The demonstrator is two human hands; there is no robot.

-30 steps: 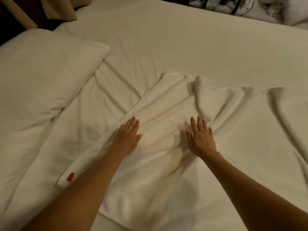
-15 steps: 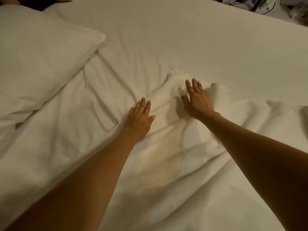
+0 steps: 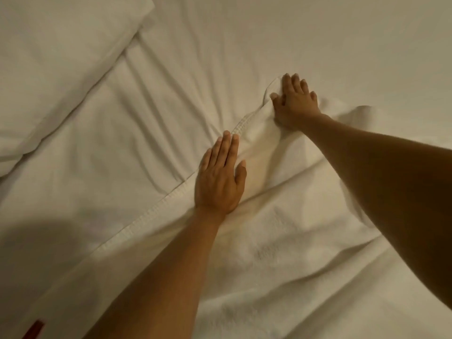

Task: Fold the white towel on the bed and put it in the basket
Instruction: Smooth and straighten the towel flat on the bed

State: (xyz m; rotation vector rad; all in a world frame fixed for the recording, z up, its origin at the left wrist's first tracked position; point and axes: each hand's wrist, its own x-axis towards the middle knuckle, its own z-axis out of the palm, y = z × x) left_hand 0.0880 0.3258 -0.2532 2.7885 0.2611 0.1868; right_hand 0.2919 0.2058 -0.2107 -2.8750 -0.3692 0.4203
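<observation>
The white towel (image 3: 281, 253) lies spread and wrinkled over the bed, filling the lower right of the head view; its stitched hem runs diagonally from lower left to upper right. My left hand (image 3: 220, 177) lies flat on the towel by that hem, fingers straight and together. My right hand (image 3: 294, 104) presses flat on the towel's far corner, fingers spread. A small red tag (image 3: 34, 329) shows at the towel's near left end. No basket is in view.
A white pillow (image 3: 53, 64) lies at the upper left. The creased white bed sheet (image 3: 244, 40) stretches across the top and left around the towel.
Both hands have slid away from me along the towel. The right hand has reached the far corner, flattening the raised fold that stood there. The view has moved closer.
</observation>
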